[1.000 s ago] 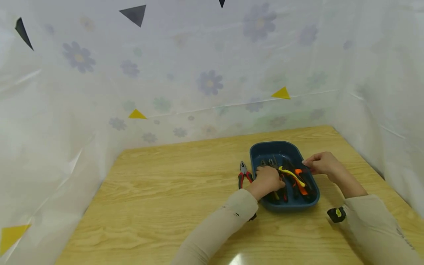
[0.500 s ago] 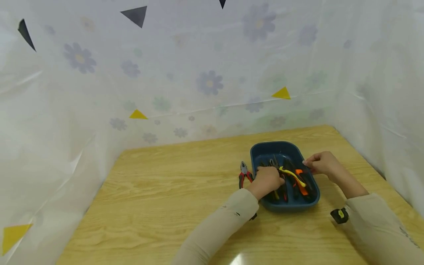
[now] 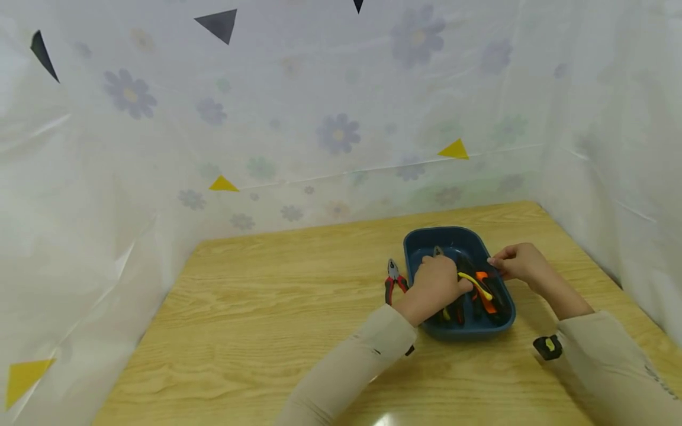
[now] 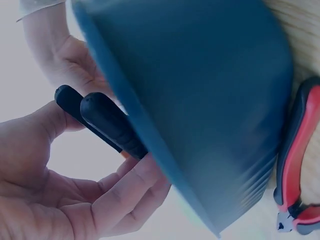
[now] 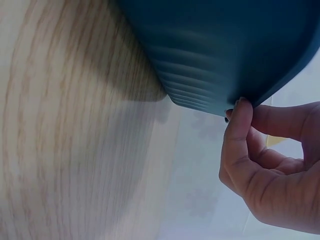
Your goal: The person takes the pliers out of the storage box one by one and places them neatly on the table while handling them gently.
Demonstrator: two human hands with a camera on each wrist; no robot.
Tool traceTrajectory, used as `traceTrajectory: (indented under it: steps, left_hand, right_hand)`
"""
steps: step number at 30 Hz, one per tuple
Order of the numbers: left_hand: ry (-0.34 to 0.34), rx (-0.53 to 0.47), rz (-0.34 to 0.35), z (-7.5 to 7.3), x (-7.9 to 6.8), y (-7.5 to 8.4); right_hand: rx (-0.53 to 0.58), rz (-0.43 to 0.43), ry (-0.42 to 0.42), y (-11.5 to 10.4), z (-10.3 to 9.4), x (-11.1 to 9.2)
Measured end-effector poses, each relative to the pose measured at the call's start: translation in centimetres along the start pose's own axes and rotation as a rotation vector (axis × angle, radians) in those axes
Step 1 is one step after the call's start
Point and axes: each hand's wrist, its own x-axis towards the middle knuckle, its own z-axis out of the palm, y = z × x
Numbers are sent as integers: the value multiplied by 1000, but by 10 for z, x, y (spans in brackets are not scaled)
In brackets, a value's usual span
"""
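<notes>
A dark blue tray point(image 3: 446, 337) with several pliers and hand tools inside stands on the table's right side. My left hand point(image 3: 438, 283) is down in the tray; in the left wrist view its thumb and fingers close around pliers with two black handles point(image 4: 112, 122), which rise above the rim. A plier head point(image 3: 438, 251) shows just beyond that hand. My right hand point(image 3: 524, 263) pinches the tray's right rim between thumb and fingers, as the right wrist view point(image 5: 270, 165) also shows. Right of the left hand lie a yellow handle point(image 3: 476, 287) and an orange handle point(image 3: 486, 299).
Red-and-black pliers point(image 3: 393, 278) lie on the wooden table point(image 3: 277, 313) just left of the tray. White sheeting point(image 3: 298, 94) with flowers and triangles encloses the table at the back and sides.
My left hand has shifted slightly up and to the right within the tray, covering part of the yellow handle. The right hand stays on the rim.
</notes>
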Motion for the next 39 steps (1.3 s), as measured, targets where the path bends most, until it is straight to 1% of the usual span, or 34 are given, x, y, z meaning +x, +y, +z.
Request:
traceTrajectory:
  steps: [3,6,10,12,14,18,21,24,26,32,36,39]
  left_hand:
    - [18,-3,5,-4,-4,-1]
    - [25,-50,-8,-8,-8,-4]
    - [42,-184,-41,-12,-14,-9]
    - [62,-229,-46,-15,-17,-12]
    - [87,-233,-46,-17,-20,-16]
    - [115,-204,-41,-23,-26,-23]
    - [137,-206,-37,-27,-31,-31]
    - [156,-223,-54,-29,-35,-40]
    - [155,-243,-71,-31,-37,-46]
    - [145,-310,-126,-30,-43,-64]
    - [154,-343,-141,-28,-46,-76]
    - [166,-335,-143,-25,-48,-85]
  right_hand:
    - [2,2,6,1,1,1]
    - [4,1,13,1,2,1]
    - [1,-4,20,1,3,0]
    - [-3,-9,24,2,4,1]
    - [-2,-13,29,2,4,1]
    - [2,-20,33,4,5,2]
    - [6,-20,31,4,4,2]
    - [14,-17,28,4,5,3]
    - [21,-14,26,3,5,3]
    - [24,-14,24,2,6,3]
    - [25,-10,21,1,6,1]
    - [27,-5,18,0,6,0]
